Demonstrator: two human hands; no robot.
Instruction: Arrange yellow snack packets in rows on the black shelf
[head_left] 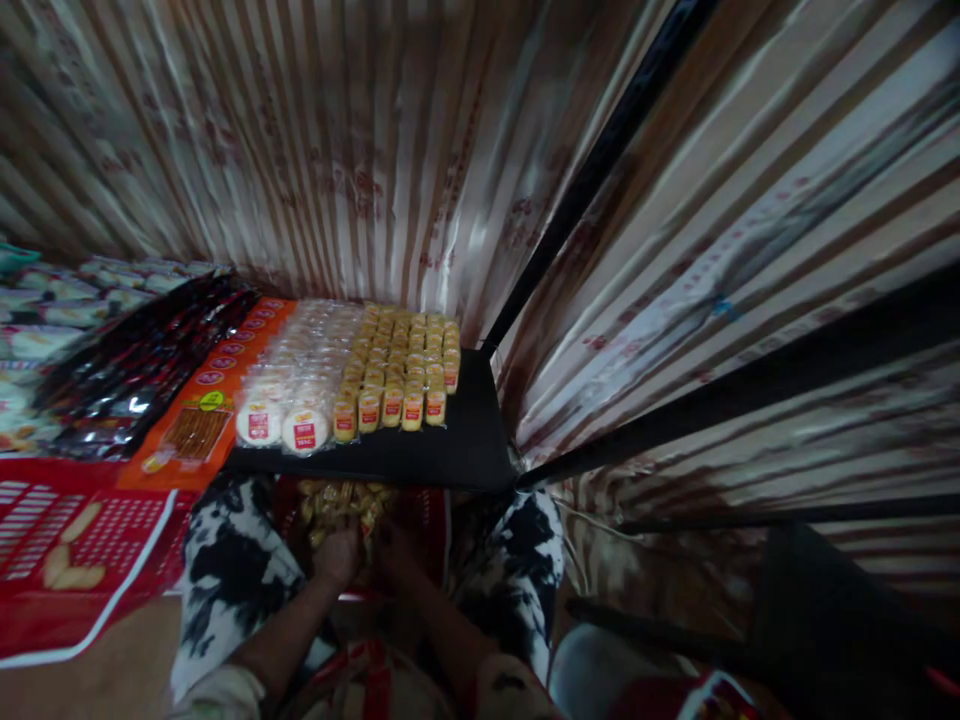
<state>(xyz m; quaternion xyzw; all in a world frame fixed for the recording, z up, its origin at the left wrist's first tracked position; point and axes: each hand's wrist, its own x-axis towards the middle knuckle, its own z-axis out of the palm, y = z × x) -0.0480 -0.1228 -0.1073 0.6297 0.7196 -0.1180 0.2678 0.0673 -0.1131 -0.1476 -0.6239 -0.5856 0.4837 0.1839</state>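
Both my hands reach down into a red box [427,520] of small yellow-wrapped packets [337,500] held between my knees. My left hand [339,555] is curled into the packets, and its fingers seem closed on some. My right hand [390,550] lies beside it in shadow, its fingers hidden among the packets. Just above, a black shelf [465,440] carries rows of the same small yellow packets [405,365] and round white wrapped cakes [289,400].
Orange snack packs [202,420], dark glossy packets [135,370] and pale packs [45,320] fill the shelf to the left. A red carton [67,560] lies at lower left. Striped plastic sheeting [360,150] and black frame bars [600,160] close off the back and right.
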